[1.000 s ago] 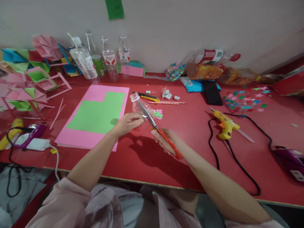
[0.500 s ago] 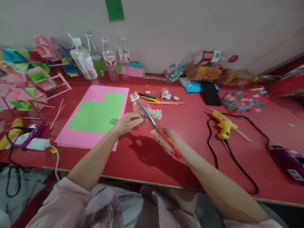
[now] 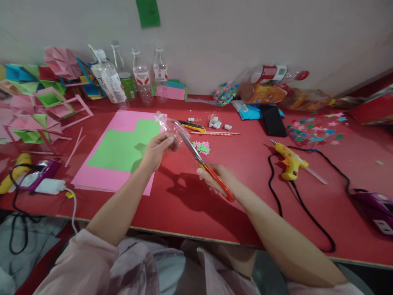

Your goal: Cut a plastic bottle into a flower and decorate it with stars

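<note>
My left hand (image 3: 159, 149) pinches a clear plastic bottle piece (image 3: 170, 125), its neck pointing up and left over the green sheet (image 3: 116, 151). In my right hand (image 3: 216, 178) is a pair of scissors (image 3: 215, 176) with red handles; the blades point up and left, their tip at the right side of the bottle piece. Whether the blades touch the plastic is hard to tell. Small pink and green paper stars (image 3: 202, 147) lie on the red table (image 3: 190, 213) just behind the scissors. The green sheet rests on a pink sheet (image 3: 107, 180).
Behind are a yellow cutter (image 3: 195, 126), striped straws (image 3: 215, 133), small white blocks (image 3: 215, 124) and upright bottles (image 3: 143, 80). A glue gun (image 3: 290, 162) with a looping black cord and a phone (image 3: 273, 120) lie right. Paper shapes (image 3: 33, 106) crowd the left.
My left hand and the bottle piece have moved left and slightly up, away from the paper stars. My right hand and the scissors have barely shifted.
</note>
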The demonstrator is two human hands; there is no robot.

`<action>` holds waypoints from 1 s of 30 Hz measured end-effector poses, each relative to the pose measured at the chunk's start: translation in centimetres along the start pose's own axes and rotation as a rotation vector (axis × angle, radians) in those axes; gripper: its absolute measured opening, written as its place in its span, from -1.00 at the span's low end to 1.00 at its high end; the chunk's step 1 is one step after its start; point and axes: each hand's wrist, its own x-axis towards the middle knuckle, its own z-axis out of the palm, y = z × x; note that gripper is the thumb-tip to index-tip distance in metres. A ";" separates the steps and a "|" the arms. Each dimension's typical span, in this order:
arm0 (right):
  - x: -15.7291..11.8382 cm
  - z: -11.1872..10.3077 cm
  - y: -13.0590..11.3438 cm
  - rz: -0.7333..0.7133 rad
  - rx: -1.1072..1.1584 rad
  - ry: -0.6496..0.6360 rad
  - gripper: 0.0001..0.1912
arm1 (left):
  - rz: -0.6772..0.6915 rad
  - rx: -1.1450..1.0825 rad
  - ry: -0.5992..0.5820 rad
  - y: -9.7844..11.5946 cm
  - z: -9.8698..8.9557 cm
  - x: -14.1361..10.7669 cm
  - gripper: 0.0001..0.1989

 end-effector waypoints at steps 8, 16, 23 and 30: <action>-0.2 -0.3 -0.9 0.045 -0.114 -0.016 -0.44 | 0.066 -0.067 0.134 1.0 -0.7 0.4 -0.87; -0.3 -0.1 -0.7 0.042 -0.111 -0.022 -0.43 | 0.080 0.079 0.048 0.6 -0.4 0.1 -0.80; -0.2 -0.1 -0.8 0.036 -0.132 -0.023 -0.42 | 0.088 0.074 0.039 0.4 -0.3 0.1 -0.79; -0.1 -0.2 -0.9 0.050 -0.144 -0.042 -0.42 | 0.074 0.066 0.034 0.5 -0.2 0.1 -0.80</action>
